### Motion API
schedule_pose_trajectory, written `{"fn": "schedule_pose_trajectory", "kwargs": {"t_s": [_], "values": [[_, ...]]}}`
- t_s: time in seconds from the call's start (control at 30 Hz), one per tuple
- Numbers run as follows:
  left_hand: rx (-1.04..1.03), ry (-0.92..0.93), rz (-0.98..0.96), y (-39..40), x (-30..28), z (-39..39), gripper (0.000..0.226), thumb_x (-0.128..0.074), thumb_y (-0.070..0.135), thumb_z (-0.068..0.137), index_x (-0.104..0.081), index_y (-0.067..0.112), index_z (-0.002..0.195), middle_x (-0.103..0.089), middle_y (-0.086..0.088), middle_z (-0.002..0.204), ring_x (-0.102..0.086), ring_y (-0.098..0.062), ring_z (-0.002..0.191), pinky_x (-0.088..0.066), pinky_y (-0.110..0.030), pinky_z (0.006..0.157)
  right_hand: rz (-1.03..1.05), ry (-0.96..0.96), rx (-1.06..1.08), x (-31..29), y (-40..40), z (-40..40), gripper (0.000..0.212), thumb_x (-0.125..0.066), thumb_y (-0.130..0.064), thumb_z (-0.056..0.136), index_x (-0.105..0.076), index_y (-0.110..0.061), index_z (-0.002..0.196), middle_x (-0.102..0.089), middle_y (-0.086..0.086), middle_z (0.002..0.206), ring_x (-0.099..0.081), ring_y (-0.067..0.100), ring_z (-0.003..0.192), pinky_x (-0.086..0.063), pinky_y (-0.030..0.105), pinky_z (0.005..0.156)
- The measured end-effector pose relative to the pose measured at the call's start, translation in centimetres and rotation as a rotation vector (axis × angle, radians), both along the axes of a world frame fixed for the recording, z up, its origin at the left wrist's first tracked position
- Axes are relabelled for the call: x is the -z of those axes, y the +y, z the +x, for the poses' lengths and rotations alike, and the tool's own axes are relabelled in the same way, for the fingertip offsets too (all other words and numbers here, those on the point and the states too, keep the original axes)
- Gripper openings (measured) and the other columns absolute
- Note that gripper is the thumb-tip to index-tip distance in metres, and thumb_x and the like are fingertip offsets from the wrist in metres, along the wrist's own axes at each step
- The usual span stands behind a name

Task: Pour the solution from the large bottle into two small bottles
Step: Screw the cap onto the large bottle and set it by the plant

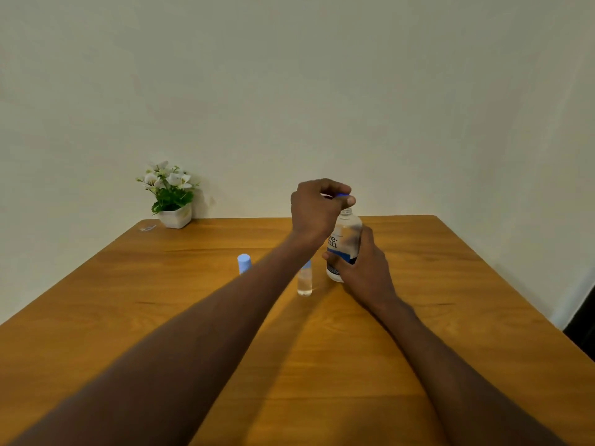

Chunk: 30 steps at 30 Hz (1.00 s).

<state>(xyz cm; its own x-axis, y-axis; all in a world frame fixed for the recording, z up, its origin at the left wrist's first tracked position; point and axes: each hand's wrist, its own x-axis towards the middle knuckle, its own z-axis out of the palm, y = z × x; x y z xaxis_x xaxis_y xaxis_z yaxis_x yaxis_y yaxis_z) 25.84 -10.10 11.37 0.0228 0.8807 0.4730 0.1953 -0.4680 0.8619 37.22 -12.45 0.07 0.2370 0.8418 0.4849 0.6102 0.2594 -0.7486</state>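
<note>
Left hand (pixel 317 206) pinches the blue cap (pixel 342 195); right hand (pixel 360 263) grips the large bottle (pixel 346 239). A jerk uncapping could spill solution or topple the small bottle (pixel 305 281) just beside

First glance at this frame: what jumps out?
Two bare forearms converge on a clear large bottle with a blue label right of the wooden table's centre: the left hand pinches its blue cap, the right hand grips its body. A white-flowered potted plant stands far left.
</note>
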Motion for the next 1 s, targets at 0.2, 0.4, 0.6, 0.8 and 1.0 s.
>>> {"fn": "schedule_pose_trajectory", "kwargs": {"t_s": [0.2, 0.4, 0.6, 0.8, 1.0], "values": [[-0.002, 0.169, 0.142, 0.6, 1.4, 0.2, 0.015, -0.085, 0.010, 0.080, -0.075, 0.015, 0.091, -0.073, 0.011, 0.088, -0.070, 0.006, 0.075, -0.051, -0.007, 0.066, -0.013, 0.015, 0.008, 0.3, 0.3, 0.1, 0.084, -0.083, -0.046, 0.084, -0.035, -0.025, 0.149, -0.057, 0.001, 0.148, -0.060, 0.026, 0.130, -0.059, 0.043, 0.099], [-0.010, 0.206, 0.195, 1.3, 1.9, 0.2, 0.015, -0.083, 0.004, 0.081, -0.072, 0.014, 0.085, -0.071, 0.017, 0.082, -0.069, 0.010, 0.082, -0.055, -0.009, 0.068, -0.025, 0.016, 0.026, 0.3, 0.6, 0.1, 0.085, -0.084, -0.044, 0.084, -0.034, -0.025, 0.151, -0.057, 0.002, 0.149, -0.060, 0.026, 0.131, -0.058, 0.045, 0.101], [0.005, 0.145, 0.178, 1.1, 2.3, 0.4, 0.012, -0.074, -0.004, 0.085, -0.069, 0.006, 0.089, -0.077, 0.000, 0.088, -0.074, -0.006, 0.084, -0.059, -0.016, 0.073, -0.022, 0.021, 0.039, 0.7, 0.8, 0.1, 0.087, -0.085, -0.044, 0.083, -0.032, -0.029, 0.150, -0.058, 0.000, 0.148, -0.060, 0.026, 0.131, -0.055, 0.038, 0.097], [0.052, 0.105, 0.141, 0.4, 2.4, 0.3, 0.010, -0.068, -0.008, 0.090, -0.066, 0.000, 0.094, -0.077, -0.009, 0.096, -0.075, -0.014, 0.094, -0.062, -0.031, 0.085, -0.023, 0.037, 0.035, 0.7, 0.6, 0.0, 0.087, -0.087, -0.041, 0.082, -0.033, -0.030, 0.150, -0.059, 0.000, 0.146, -0.061, 0.025, 0.130, -0.056, 0.036, 0.096], [0.166, 0.105, 0.107, 1.2, 2.1, -0.7, 0.020, -0.071, -0.006, 0.088, -0.065, 0.004, 0.104, -0.077, -0.009, 0.102, -0.075, -0.015, 0.100, -0.060, -0.025, 0.087, -0.024, 0.016, 0.041, 0.5, 0.6, 0.1, 0.085, -0.084, -0.046, 0.083, -0.033, -0.030, 0.149, -0.059, 0.000, 0.145, -0.062, 0.023, 0.127, -0.059, 0.037, 0.094]]}}
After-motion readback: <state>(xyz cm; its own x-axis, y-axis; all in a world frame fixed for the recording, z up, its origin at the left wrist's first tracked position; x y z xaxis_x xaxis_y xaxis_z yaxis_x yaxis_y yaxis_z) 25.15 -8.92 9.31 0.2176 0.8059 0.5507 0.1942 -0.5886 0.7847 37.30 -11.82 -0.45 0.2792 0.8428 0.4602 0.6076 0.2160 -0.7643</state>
